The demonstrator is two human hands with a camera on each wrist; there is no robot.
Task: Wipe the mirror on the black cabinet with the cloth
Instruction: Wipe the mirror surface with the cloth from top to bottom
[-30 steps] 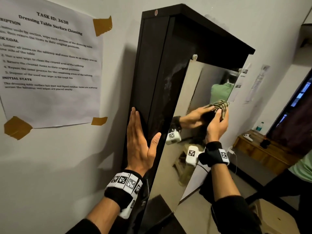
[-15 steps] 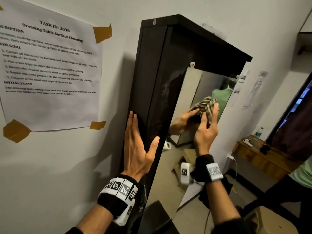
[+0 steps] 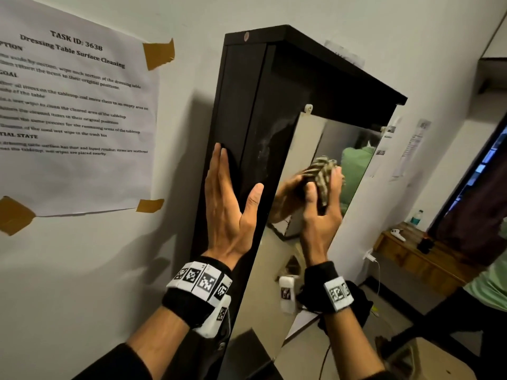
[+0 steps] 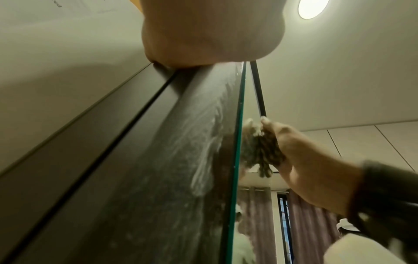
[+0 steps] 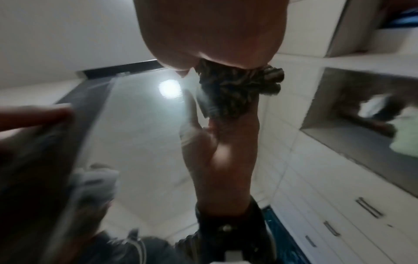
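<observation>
The cabinet (image 3: 247,111) is seen standing tall and black against a white wall (image 3: 82,270), with pale smears on its front strip beside the glass. The mirror (image 3: 310,242) is fixed to the cabinet's front face and fills it from just under the top edge downward; a small clip (image 3: 308,108) is seen at its upper left corner. A printed sheet (image 3: 74,119) is taped to the wall left of the cabinet. A wooden desk (image 3: 417,256) is seen low at the right, with a bottle (image 3: 416,217) at its far edge. The left hand (image 3: 227,212) is laid flat against the cabinet's left side, fingers straight and together, thumb spread across the front edge; nothing is held in it. The right hand (image 3: 323,212) is pressed toward the upper part of the mirror near its left edge, its fingers curled round the cloth (image 3: 322,176). The cloth, bunched and checked, is held against the glass.
</observation>
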